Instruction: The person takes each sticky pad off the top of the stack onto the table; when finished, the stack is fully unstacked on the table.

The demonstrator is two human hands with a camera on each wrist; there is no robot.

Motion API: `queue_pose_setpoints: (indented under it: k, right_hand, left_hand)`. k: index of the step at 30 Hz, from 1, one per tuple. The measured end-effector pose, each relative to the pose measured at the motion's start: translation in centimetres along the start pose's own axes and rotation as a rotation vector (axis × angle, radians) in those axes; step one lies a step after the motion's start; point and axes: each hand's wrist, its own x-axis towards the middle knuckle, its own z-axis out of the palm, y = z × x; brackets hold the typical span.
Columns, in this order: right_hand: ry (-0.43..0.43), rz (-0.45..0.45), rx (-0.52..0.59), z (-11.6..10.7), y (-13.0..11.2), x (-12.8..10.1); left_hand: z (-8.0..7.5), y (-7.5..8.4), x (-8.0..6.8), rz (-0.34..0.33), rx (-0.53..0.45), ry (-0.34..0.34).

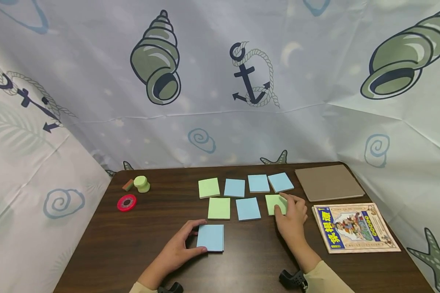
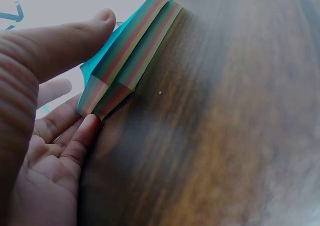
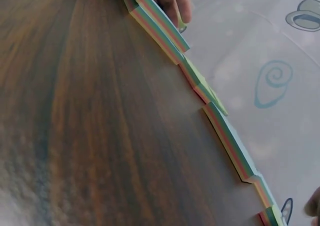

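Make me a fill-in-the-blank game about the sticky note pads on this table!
1. The left hand grips a pad whose top colour is ____.
2. The right hand touches a pad whose top colour is ____.
3. The back row holds ____ pads.
4. The picture book lies on the ____ side of the table.

Missing words: blue; green; four; right
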Motion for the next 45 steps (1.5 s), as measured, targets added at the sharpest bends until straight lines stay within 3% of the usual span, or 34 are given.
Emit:
queue_pose_setpoints:
  k: [6,11,14,21,27,31,37,42,45]
  right_hand:
    - [0.028,-0.126,0.269,0.0,-0.3,-0.4]
    - [-0.123,-0.182,0.566,0.2,-0.9,-1.2]
    - [-0.238,-0.206,0.665,0.5,-1.2,-1.7]
    - [-0.372,-0.271,0.686,1.5,-1.8,-2.8]
    - [-0.46,-0.193,0.639,2.3,-2.5,-3.5]
    - [-0.527,-0.134,0.592,3.1,-3.2,-4.1]
    - [-0.571,-0.168,0.575,5.2,-4.8,-5.6]
    - [-0.615,-0.248,0.403,6.2,-5.6,-6.2]
    - [-0.622,-0.248,0.289,6.2,-5.8,-6.2]
  left_hand:
    - [0.1,0.0,0.0,0.005,-0.015,0.003]
    - [0.0,0.1,0.0,-0.042,-0.036,-0.01]
    - [0.0,0.1,0.0,-0.048,-0.04,-0.016]
    - [0.1,-0.1,0.1,-0.007,-0.024,-0.008]
    - [0.0,-0.1,0.1,-0.012,-0.013,-0.007]
    - [-0.1,0.1,0.0,-0.05,-0.011,-0.006]
    - [-0.3,-0.1,-0.1,-0.063,-0.006,-0.004]
    - [-0.2,-0.2,0.0,-0.06,-0.004,-0.007]
    - [-0.1,-0.2,0.2,-0.05,-0.013,-0.013]
